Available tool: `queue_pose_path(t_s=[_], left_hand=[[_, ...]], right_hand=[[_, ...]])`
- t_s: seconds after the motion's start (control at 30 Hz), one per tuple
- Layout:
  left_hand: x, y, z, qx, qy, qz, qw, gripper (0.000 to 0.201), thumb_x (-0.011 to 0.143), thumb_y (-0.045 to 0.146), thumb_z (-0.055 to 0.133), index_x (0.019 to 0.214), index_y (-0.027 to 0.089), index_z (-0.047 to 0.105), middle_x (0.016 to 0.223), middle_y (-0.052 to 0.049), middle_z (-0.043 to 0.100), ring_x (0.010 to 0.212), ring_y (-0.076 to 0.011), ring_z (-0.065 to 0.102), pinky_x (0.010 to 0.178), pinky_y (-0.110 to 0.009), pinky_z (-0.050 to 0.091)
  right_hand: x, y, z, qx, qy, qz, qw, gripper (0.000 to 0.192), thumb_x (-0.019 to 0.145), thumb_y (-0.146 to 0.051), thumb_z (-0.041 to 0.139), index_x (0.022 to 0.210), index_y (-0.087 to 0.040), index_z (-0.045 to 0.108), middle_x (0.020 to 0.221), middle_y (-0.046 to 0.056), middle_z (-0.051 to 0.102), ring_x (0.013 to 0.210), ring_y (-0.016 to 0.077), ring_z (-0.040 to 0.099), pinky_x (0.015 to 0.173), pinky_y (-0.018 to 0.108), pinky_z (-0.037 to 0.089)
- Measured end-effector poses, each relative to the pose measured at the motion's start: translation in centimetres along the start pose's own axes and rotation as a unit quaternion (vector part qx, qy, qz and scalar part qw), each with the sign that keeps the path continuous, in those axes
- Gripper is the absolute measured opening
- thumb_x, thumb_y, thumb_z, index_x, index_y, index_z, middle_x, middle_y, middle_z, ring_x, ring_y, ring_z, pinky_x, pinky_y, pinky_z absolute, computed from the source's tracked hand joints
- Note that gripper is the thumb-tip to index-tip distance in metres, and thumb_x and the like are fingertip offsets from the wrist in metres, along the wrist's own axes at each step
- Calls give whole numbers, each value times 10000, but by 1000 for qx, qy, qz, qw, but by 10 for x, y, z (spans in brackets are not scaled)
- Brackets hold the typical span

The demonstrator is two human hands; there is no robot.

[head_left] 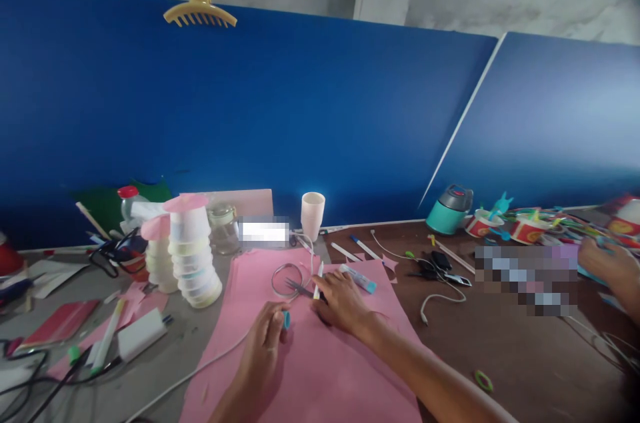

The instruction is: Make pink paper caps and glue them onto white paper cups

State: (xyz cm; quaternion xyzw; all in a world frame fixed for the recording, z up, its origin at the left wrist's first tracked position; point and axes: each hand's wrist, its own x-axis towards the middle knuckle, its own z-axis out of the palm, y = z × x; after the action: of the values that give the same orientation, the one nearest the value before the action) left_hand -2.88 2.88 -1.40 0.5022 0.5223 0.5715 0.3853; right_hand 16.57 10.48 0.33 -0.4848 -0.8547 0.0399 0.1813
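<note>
My left hand [266,335] is closed around a small round blue-edged piece [287,320], mostly hidden by the fingers. Its exact kind does not show. My right hand [344,299] reaches over the pink paper sheets [300,379], fingers curled down over grey scissors [295,287]. The blades point left, and the palm covers most of the handles. A slim white pen-like stick [319,276] stands out by the right fingertips. Just beyond that hand lies a clear tube with a blue end [361,279]. A white cable loops by the blades.
Left are stacked white cups [193,269], a glass jar [223,229], a white adapter [143,335] and markers. A pale cup [313,215] stands behind the paper. Right are keys [440,266], a cable, a teal flask [449,211] and another person's hand [607,266]. A blue partition rises behind.
</note>
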Motion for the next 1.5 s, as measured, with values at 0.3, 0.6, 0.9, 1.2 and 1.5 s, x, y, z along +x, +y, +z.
queue_pose_path(t_s=[0.3, 0.6, 0.9, 1.2, 1.5], left_hand=[[3, 12, 3, -270, 19, -189, 944, 537, 597, 600, 850, 861, 156, 703, 612, 9, 614, 526, -143, 567, 500, -259, 469], [5, -8, -6, 28, 3, -18, 999, 295, 797, 447, 686, 937, 188, 710, 849, -56, 678, 805, -212, 633, 743, -323, 520], [16, -32, -20, 288, 106, 224, 925, 268, 916, 191, 429, 1073, 203, 645, 1131, -124, 574, 1102, -283, 592, 939, -469, 529], [4, -22, -15, 447, 72, 280, 846, 267, 943, 163, 440, 1144, 229, 602, 1259, -138, 570, 1237, -320, 521, 1010, -564, 448], [-8, -2, -6, 481, -110, 235, 837, 241, 954, 145, 449, 1034, 275, 636, 1119, -32, 694, 1106, -258, 574, 1108, -613, 255]], right_hand=[[3, 17, 17, 36, 96, 3, 995, 159, 888, -218, 574, 912, -184, 727, 835, 76, 709, 817, 233, 640, 776, 359, 471], [-11, 37, 12, 90, 275, 15, 957, 283, 932, -197, 468, 1174, -232, 612, 973, 87, 686, 882, 251, 652, 772, 391, 541], [-17, 31, 25, 94, 291, -30, 952, 292, 919, -149, 469, 1169, -207, 609, 945, 74, 678, 864, 246, 641, 741, 396, 535], [-28, 2, 20, 142, 290, -135, 937, 504, 901, -103, 495, 1387, -229, 448, 1039, 100, 631, 924, 262, 624, 780, 418, 558], [-34, -21, 19, 140, 132, -195, 962, 355, 938, -126, 488, 1282, -195, 539, 989, 91, 654, 850, 236, 616, 746, 364, 513]])
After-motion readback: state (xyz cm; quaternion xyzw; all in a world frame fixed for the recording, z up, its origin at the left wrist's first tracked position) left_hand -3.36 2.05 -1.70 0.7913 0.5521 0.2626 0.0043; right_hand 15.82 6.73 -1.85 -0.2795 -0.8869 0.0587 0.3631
